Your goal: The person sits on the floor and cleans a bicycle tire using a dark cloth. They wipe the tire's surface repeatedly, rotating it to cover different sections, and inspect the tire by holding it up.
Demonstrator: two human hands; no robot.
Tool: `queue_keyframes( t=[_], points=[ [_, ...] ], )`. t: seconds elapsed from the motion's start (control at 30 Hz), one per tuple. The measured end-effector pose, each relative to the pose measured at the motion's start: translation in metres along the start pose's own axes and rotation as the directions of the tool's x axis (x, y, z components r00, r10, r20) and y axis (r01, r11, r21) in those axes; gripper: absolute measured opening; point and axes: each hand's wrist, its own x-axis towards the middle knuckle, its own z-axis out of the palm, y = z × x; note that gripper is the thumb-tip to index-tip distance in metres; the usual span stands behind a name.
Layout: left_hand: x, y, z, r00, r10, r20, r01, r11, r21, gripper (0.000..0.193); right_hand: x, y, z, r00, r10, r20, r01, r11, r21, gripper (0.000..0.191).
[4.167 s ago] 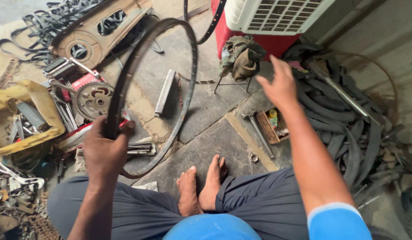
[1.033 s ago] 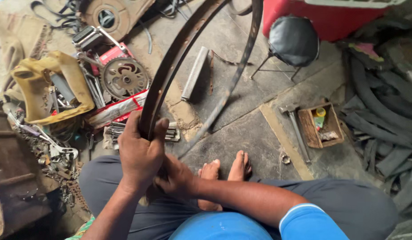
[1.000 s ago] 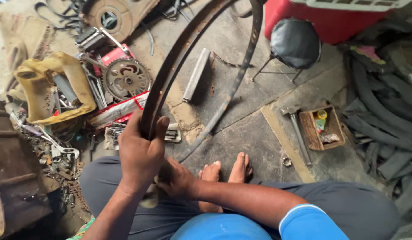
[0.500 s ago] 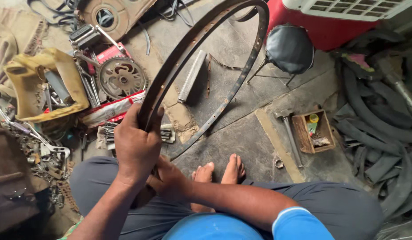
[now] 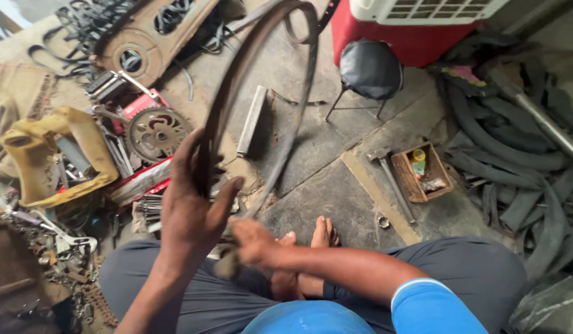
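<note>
I sit cross-legged on a concrete floor, holding a rusty bicycle wheel rim [image 5: 237, 80] upright in front of me. My left hand [image 5: 190, 210] grips the rim's near left side, fingers wrapped round it. My right hand [image 5: 252, 241] is closed low on the rim's bottom, near my bare feet [image 5: 311, 247]; it may hold a small dark thing, blurred by motion. The rim's top reaches the upper edge of the view.
To the left lie a yellow container [image 5: 57, 154] of tools, a chainring [image 5: 156, 133], spokes and metal scrap. A black stool [image 5: 368, 71] and a red box [image 5: 410, 40] stand ahead. A small wooden tray [image 5: 419, 173], a hammer [image 5: 392, 185] and old tyres [image 5: 521, 161] lie at right.
The rim has tilted and turned in my hands, its far side swinging left. My right hand has shifted along the rim's bottom. The view has drifted slightly.
</note>
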Motion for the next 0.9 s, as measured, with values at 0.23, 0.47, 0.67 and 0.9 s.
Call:
queue_keyframes(
  t=[0.23,0.47,0.67,0.9],
  points=[
    [0.001,-0.004,-0.006,0.962,-0.212,-0.17,0.261,0.893,0.366,0.02,0.008,-0.026,0.016,0.978,0.186,0.098,-0.206,0.94,0.272,0.074],
    [0.008,0.013,-0.001,0.979,-0.163,-0.127,0.193,0.939,0.284,0.018,0.001,0.094,-0.029,0.944,0.293,0.155,-0.157,0.808,-0.569,0.065],
    [0.015,0.007,0.0,0.985,-0.103,-0.138,0.143,0.937,0.319,0.019,-0.016,-0.021,0.041,0.967,0.209,0.146,-0.235,0.953,0.192,0.072],
    [0.012,0.02,0.015,0.999,0.046,-0.009,-0.044,0.98,0.195,0.047,-0.009,0.106,-0.021,0.993,-0.114,0.009,0.099,0.82,-0.564,0.059]
  ],
)
